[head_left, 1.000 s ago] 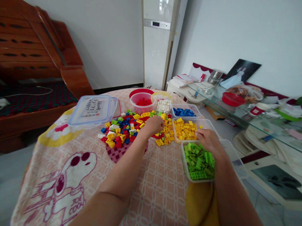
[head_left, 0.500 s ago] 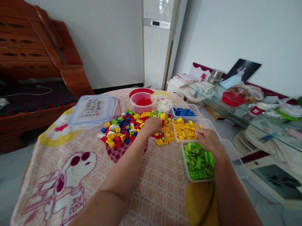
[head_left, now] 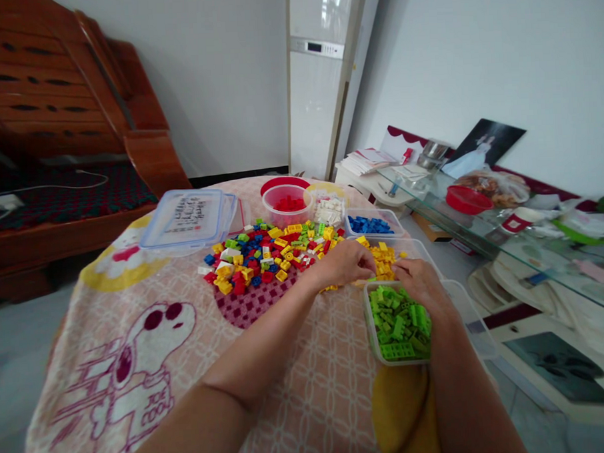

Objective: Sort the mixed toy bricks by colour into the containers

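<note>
My left hand (head_left: pixel 347 262) is over the left side of the clear box (head_left: pixel 420 248) of yellow bricks (head_left: pixel 383 256). Its fingers are curled together; whatever they hold is hidden. At that box's near right part, my right hand (head_left: pixel 418 283) has its fingers closed, with their contents too small to make out. Below the right hand is a box of green bricks (head_left: pixel 397 321), partly covered by the wrist. Left of my left hand spreads a pile of mixed red, yellow, blue, green and white bricks (head_left: pixel 263 251).
Behind the pile, red bricks (head_left: pixel 288 204) fill a round tub, with white bricks (head_left: pixel 330 208) beside it. Blue bricks (head_left: pixel 369 225) lie in another box. Box lids (head_left: pixel 184 218) rest at the back left. A cluttered glass shelf (head_left: pixel 513 244) stands to the right.
My left hand has moved right, from the brick pile to the yellow box, close to my right hand. The right hand has stayed almost in place.
</note>
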Tool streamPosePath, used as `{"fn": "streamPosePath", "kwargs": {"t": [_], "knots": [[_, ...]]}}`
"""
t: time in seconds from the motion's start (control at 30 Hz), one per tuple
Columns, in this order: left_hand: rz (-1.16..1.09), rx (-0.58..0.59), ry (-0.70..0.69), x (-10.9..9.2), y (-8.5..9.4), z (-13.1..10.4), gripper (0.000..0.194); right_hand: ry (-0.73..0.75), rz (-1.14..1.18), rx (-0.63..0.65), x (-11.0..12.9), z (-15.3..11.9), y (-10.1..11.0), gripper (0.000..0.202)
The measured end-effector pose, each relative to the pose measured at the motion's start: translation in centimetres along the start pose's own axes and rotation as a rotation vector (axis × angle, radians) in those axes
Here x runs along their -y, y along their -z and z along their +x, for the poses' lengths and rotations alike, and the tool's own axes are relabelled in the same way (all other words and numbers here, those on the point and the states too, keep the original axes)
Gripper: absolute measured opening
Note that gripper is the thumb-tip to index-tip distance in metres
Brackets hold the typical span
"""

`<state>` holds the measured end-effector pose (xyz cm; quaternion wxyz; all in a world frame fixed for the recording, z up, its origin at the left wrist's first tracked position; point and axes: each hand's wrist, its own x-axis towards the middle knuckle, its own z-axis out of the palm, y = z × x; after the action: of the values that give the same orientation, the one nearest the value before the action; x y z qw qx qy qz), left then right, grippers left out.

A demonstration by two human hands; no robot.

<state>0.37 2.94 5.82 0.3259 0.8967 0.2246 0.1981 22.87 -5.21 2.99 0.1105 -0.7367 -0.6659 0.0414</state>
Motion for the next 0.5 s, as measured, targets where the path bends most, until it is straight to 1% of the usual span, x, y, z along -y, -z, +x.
{"fn": "streamPosePath", "kwargs": {"t": [0.07,0.13,0.2,0.23,0.27,0.33,0.47,0.5], "knots": [[0.007,0.042,-0.064,-1.1,-1.5,0.3,0.013,-0.002,-0.007,-0.009,-0.1,0.0,-0.1,0.034],[0.004,0.073,-0.102,-1.7,-2.6,0.4,0.013,-0.002,0.005,-0.023,-0.2,0.1,-0.3,0.034],[-0.010,0.088,-0.134,-1.8,-3.1,0.5,0.013,-0.001,0.022,-0.028,-0.2,0.0,-0.4,0.034],[-0.017,0.088,-0.149,-1.7,-3.0,0.5,0.014,-0.002,0.025,-0.023,-0.2,0.0,-0.3,0.034],[-0.022,0.081,-0.157,-1.4,-2.7,0.4,0.015,-0.005,0.024,-0.016,-0.2,0.0,-0.3,0.034],[-0.010,0.046,-0.132,-0.4,-1.5,0.2,0.018,-0.005,0.018,-0.002,0.0,0.0,-0.1,0.033],[0.162,-0.079,0.103,2.4,1.7,-0.5,0.018,0.012,0.010,-0.017,0.1,-0.1,0.1,0.033],[0.205,-0.072,0.166,3.1,2.3,-0.6,0.017,0.011,0.006,-0.025,0.1,-0.1,0.0,0.033]]}}
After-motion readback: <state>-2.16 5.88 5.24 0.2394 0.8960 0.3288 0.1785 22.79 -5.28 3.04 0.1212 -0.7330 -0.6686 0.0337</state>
